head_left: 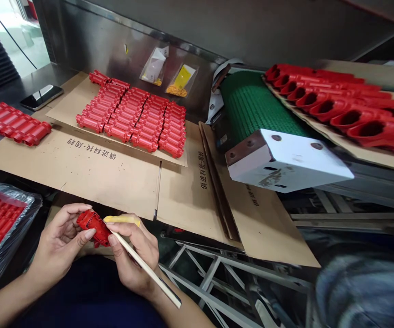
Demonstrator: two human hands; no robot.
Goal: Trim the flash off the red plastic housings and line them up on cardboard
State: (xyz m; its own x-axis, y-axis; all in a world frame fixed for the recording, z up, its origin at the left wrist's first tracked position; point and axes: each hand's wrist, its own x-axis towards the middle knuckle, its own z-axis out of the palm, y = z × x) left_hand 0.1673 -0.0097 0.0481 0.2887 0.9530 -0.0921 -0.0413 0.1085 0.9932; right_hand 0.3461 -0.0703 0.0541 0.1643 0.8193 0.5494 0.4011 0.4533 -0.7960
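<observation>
My left hand [62, 239] grips a small red plastic part [94, 226] between thumb and fingers, in front of my body. Closed around a thin pale stick [149, 269], my right hand [135, 255] meets the near side of that part. The stick slants down to the right and has a dark strip near its lower end; its upper tip is hidden by my fingers. A yellow finger cover [123, 220] sits on one right finger. Beyond my hands, several red parts [135, 118] lie in columns on a cardboard sheet [63, 111].
More red parts [14, 123] lie at the left near a phone [42, 97]. A lined bin [29, 205] holds red pieces. Two clear bags [182, 81] [155, 66] lie at the back. Right stand a green conveyor belt [258, 105] and red tubular parts [323, 105] on cardboard.
</observation>
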